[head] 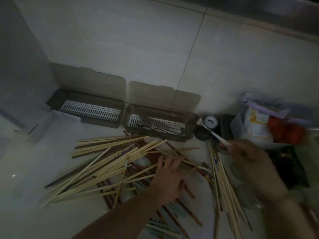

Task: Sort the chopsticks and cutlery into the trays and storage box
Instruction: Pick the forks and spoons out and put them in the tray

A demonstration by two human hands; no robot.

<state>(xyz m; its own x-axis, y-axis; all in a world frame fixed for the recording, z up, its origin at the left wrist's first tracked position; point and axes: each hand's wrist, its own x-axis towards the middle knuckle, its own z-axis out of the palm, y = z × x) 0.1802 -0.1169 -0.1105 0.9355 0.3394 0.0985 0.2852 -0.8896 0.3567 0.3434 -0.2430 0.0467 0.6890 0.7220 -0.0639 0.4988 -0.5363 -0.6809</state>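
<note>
Right hand (245, 156) pinches a metal spoon (209, 131) by the handle end, bowl toward the right tray (186, 135); left hand (170, 176) rests flat and relaxed on the chopsticks (103, 163) heaped on the worktop (25, 195). Spoon's stiff, light, probably slick: grip it mid-handle. Right tray already holds metal cutlery (155, 125); left tray (89, 110) shows only its white grate.

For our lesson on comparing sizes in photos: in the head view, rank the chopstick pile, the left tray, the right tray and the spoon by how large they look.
1. chopstick pile, spreading widest.
2-3. left tray and right tray: they look alike, so unranked.
4. spoon, pinched by the right hand.
</note>
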